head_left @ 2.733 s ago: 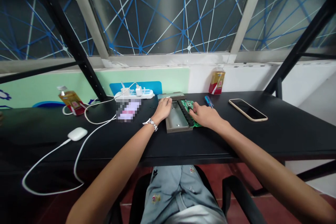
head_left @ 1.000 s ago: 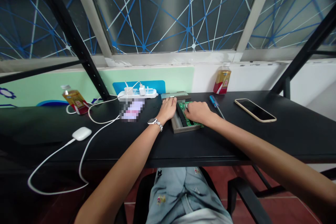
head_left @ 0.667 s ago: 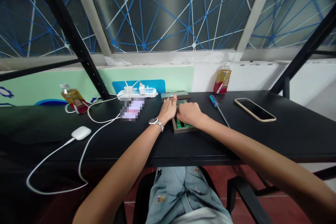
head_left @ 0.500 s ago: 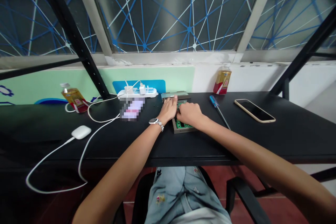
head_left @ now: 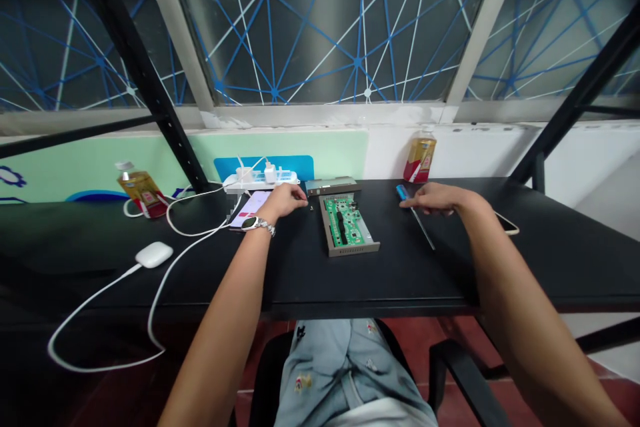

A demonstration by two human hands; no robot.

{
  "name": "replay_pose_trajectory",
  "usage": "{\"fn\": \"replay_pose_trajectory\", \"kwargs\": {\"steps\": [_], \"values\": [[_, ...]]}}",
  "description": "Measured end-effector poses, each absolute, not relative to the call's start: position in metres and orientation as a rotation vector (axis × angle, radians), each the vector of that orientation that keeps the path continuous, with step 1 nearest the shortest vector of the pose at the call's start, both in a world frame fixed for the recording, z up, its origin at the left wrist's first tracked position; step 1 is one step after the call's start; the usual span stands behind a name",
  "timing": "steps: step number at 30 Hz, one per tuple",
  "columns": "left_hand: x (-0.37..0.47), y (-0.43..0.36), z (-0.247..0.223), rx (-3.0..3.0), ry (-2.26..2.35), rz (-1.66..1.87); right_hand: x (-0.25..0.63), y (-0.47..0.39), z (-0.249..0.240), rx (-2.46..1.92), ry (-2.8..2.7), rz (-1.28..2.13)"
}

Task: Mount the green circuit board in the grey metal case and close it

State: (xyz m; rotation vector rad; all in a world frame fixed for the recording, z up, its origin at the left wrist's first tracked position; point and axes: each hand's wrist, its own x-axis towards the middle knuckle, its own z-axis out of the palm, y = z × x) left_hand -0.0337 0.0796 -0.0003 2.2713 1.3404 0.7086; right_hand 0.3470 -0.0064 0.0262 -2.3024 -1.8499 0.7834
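Observation:
A grey metal casing [head_left: 354,251] with a green circuit board [head_left: 353,227] inside lies on the black desk between my hands. My left hand [head_left: 286,201] is left of it, fingertips pinched together close to the desktop; whatever they hold, if anything, is too small to tell. Tiny screw-like bits [head_left: 311,208] lie just beside those fingertips. My right hand [head_left: 437,198] is at the blue-handled screwdriver [head_left: 423,227], its fingertips closed at the handle. The screwdriver's shaft points toward the desk's front edge. Behind the casing rests a grey metal cover [head_left: 333,187].
A phone [head_left: 245,210] lies left of my left hand, before a white power strip [head_left: 260,180] with cables. Another phone [head_left: 507,223] is partly hidden behind my right wrist. Drink bottles [head_left: 420,159] stand along the wall. A white charging case [head_left: 154,255] is at the left.
Both hands have left the circuit board. The left moved left to the desktop beside the small bits; the right moved right to the screwdriver. The board is now uncovered.

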Motion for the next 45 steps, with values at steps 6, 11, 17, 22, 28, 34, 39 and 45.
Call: {"fn": "replay_pose_trajectory", "kwargs": {"steps": [6,11,17,22,28,34,39,45], "values": [[-0.023,0.071,-0.002,2.271,1.269,0.609,0.338,-0.006,0.011,-2.311,-1.758,1.073],[-0.023,0.071,-0.002,2.267,1.242,0.588,0.344,0.001,0.006,-2.294,-1.682,1.087],[-0.028,0.075,0.000,2.231,1.269,0.581,0.357,0.006,0.000,-2.413,-1.581,1.075],[-0.031,0.078,-0.001,2.213,1.260,0.612,0.364,0.010,-0.010,-2.283,-1.541,1.159],[-0.030,0.074,0.007,2.085,1.140,0.794,0.363,-0.002,-0.001,-1.781,-1.472,1.356],[-0.025,0.066,0.017,1.931,1.059,0.894,0.334,-0.013,0.023,-1.222,-1.257,1.295],[-0.016,0.063,0.016,1.910,0.943,0.887,0.292,-0.013,0.025,-0.895,-1.174,1.172],[0.009,0.054,0.011,1.489,0.804,0.961,0.255,-0.016,0.017,-0.794,-1.181,0.903]]}}
